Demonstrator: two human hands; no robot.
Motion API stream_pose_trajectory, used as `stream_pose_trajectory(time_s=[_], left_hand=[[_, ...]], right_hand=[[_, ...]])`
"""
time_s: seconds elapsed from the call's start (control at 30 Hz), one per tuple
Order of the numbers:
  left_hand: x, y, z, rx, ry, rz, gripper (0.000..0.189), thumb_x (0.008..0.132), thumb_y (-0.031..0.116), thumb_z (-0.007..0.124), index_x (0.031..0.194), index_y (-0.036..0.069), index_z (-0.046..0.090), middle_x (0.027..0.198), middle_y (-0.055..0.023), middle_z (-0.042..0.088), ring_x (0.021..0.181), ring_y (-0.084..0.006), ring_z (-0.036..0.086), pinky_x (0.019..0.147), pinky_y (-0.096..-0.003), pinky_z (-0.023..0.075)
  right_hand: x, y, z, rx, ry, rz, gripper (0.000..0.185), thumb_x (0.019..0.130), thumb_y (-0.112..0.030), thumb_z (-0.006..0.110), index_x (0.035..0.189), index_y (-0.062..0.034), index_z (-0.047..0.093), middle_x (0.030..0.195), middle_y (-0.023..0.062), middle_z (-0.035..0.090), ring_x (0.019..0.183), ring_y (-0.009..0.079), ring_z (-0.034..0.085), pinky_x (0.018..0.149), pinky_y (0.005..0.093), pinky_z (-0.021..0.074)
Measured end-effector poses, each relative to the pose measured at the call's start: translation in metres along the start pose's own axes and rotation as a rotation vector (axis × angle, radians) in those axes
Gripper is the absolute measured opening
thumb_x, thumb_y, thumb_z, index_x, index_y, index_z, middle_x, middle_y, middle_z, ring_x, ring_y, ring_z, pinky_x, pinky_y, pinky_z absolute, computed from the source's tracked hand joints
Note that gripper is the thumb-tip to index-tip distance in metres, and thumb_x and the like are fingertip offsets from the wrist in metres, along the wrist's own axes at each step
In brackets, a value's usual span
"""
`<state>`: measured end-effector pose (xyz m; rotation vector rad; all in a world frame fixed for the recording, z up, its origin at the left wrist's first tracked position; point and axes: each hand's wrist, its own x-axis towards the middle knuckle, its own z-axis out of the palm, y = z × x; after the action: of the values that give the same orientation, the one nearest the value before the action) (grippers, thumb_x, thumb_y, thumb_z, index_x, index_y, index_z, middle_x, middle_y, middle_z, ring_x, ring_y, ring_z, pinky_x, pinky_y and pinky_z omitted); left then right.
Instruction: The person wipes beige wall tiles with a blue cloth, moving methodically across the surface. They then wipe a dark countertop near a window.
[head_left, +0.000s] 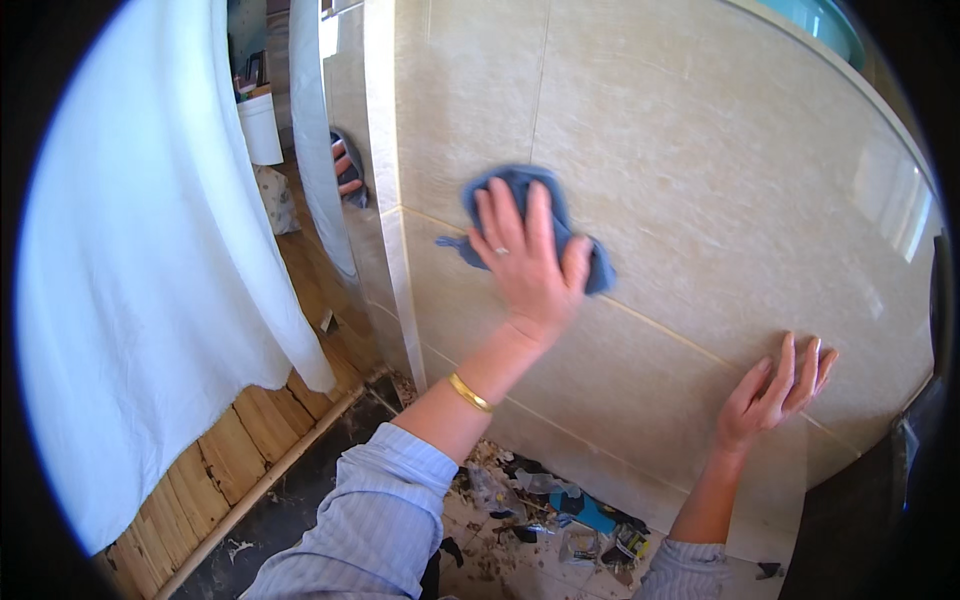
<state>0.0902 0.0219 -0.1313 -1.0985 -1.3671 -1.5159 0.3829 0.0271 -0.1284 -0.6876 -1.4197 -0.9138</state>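
Observation:
My left hand (529, 259), with a ring and a gold bangle at the wrist, presses a blue cloth (517, 180) flat on the beige tiled wall (660, 187). Its fingers are spread over the cloth, whose edges stick out above and on both sides, and it looks slightly blurred. To the lower right, my right hand (776, 397) is at the same wall with fingers apart and nothing in it; whether the whole palm touches the tiles cannot be told. Both sleeves are light and striped, pushed up the forearms.
A white curtain (150, 247) hangs at left over a wood floor (232, 442), beside a dark threshold (281, 495). A reflective strip (349, 247) stands left of the wall corner. Debris and wrappers (555, 517) litter the floor below. A teal basin (817, 26) is at top right.

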Motion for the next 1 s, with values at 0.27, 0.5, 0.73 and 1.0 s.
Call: stream_pose_trajectory(time_s=[0.27,0.5,0.73,1.0], left_hand=[[0.009,-0.002,-0.008,-0.075,-0.039,0.218,0.065,0.09,0.052,0.061,0.141,0.012,0.054,0.156,-0.0253,0.036,0.143,-0.0478,0.032,0.11,-0.0716,0.0161],[0.02,-0.081,-0.015,-0.018,-0.007,-0.182,0.062,0.098,0.039,0.055,0.152,0.011,0.039,0.162,-0.0218,0.025,0.149,-0.0428,0.021,0.115,-0.0634,0.0138],[-0.016,-0.009,-0.004,0.055,-0.021,-0.278,0.062,0.1,0.032,0.051,0.152,0.003,0.035,0.158,-0.0303,0.025,0.148,-0.0469,0.02,0.117,-0.0593,0.0128],[-0.001,-0.036,-0.014,-0.038,-0.024,0.163,0.062,0.091,0.039,0.063,0.143,0.007,0.049,0.157,-0.0251,0.033,0.145,-0.0453,0.03,0.114,-0.0646,0.018]], right_hand=[[-0.007,-0.002,-0.008,-0.041,-0.097,0.017,0.042,0.091,-0.002,0.055,0.132,-0.0006,0.062,0.152,0.0211,0.041,0.148,0.0428,0.027,0.119,0.057,0.0185],[-0.006,-0.004,-0.003,-0.052,-0.064,0.004,0.043,0.092,-0.007,0.055,0.134,-0.0012,0.06,0.152,0.0232,0.042,0.148,0.0434,0.028,0.119,0.0567,0.0184],[-0.004,-0.009,-0.001,-0.046,-0.058,0.021,0.041,0.092,-0.007,0.055,0.132,0.0,0.061,0.153,0.0221,0.041,0.147,0.0425,0.029,0.119,0.0572,0.0202],[-0.004,-0.004,-0.005,-0.038,-0.05,-0.016,0.041,0.092,-0.006,0.055,0.132,0.0009,0.062,0.153,0.0215,0.041,0.147,0.0417,0.03,0.118,0.057,0.0235]])
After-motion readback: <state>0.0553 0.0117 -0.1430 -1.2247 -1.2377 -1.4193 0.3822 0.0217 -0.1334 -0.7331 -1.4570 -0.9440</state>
